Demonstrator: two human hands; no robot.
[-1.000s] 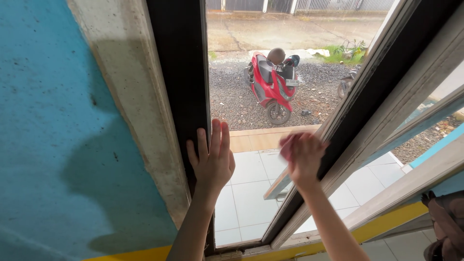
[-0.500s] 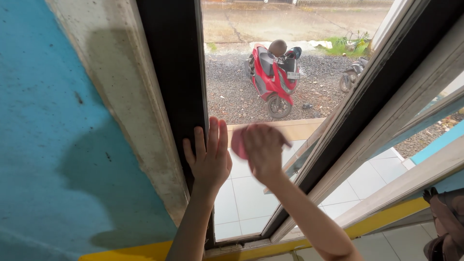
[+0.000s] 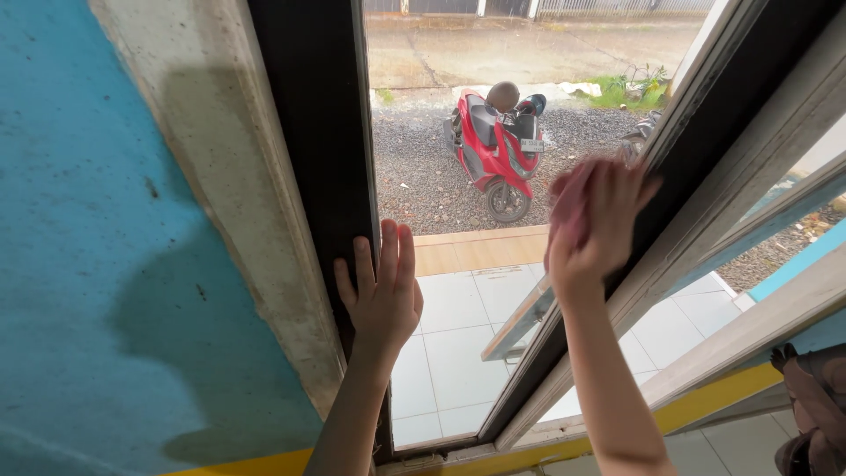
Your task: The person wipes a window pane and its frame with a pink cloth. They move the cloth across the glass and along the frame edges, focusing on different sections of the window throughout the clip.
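My left hand (image 3: pixel 381 289) lies flat, fingers spread, against the glass pane (image 3: pixel 458 291) and the dark left window frame (image 3: pixel 313 159). My right hand (image 3: pixel 592 225) presses a pink cloth (image 3: pixel 568 204) to the glass near the dark right frame (image 3: pixel 696 167), higher than the left hand. Most of the cloth is hidden under the palm and fingers.
Through the glass stand a red scooter (image 3: pixel 493 150) on gravel, a second motorbike (image 3: pixel 636 132) partly hidden by the frame, and a white tiled porch (image 3: pixel 449 353). A blue wall (image 3: pixel 79 264) and a bare concrete edge (image 3: pixel 220 194) are at left. A dark bag (image 3: pixel 811 405) sits at lower right.
My right hand with the cloth swept left across the glass toward the left hand, then right and upward to the right frame. The left hand stayed in place.
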